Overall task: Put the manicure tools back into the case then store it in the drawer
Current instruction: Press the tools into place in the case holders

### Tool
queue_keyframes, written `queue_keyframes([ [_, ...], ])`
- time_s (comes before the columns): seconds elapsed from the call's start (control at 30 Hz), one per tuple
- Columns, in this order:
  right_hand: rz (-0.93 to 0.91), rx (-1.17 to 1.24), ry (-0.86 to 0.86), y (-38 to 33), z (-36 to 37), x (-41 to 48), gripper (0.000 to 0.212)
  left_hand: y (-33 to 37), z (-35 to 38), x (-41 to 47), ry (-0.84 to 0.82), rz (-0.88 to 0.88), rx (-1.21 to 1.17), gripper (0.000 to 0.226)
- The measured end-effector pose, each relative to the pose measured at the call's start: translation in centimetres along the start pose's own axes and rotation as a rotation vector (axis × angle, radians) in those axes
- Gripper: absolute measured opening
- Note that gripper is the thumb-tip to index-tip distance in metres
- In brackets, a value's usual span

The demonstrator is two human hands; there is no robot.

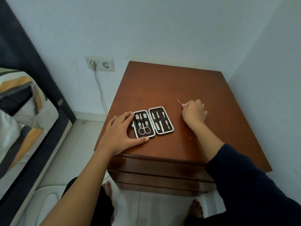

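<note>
An open manicure case (153, 122) lies flat on top of a brown wooden nightstand (164, 88), near its front left part. Its left half holds small scissors (144, 128) and clippers; its right half holds three slim metal tools under a strap. The left hand (121, 130) lies spread wide and flat against the case's left edge, with the thumb along the near corner. The right hand (193, 111) rests on the nightstand to the right of the case, apart from it, fingers curled and pinching a thin metal tool (179, 101) whose tip points up and to the left
</note>
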State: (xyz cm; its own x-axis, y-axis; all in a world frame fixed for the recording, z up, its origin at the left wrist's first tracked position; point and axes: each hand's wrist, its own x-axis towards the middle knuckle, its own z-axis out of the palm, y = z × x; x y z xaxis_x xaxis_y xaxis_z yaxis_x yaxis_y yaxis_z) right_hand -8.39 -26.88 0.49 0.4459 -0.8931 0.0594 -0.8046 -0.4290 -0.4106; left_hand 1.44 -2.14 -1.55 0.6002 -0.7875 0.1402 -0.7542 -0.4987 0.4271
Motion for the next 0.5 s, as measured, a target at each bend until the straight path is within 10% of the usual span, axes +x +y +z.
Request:
queue_keyframes([
  [0.23, -0.205, 0.525, -0.013, 1.1, -1.0, -6.9, 0.012, 0.1, -0.1, -0.1, -0.01, -0.008, -0.004, 0.112],
  [0.5, -0.407, 0.385, -0.025, 1.9, -0.2, -11.0, 0.015, 0.2, -0.1, -0.2, -0.012, -0.017, -0.006, 0.112],
])
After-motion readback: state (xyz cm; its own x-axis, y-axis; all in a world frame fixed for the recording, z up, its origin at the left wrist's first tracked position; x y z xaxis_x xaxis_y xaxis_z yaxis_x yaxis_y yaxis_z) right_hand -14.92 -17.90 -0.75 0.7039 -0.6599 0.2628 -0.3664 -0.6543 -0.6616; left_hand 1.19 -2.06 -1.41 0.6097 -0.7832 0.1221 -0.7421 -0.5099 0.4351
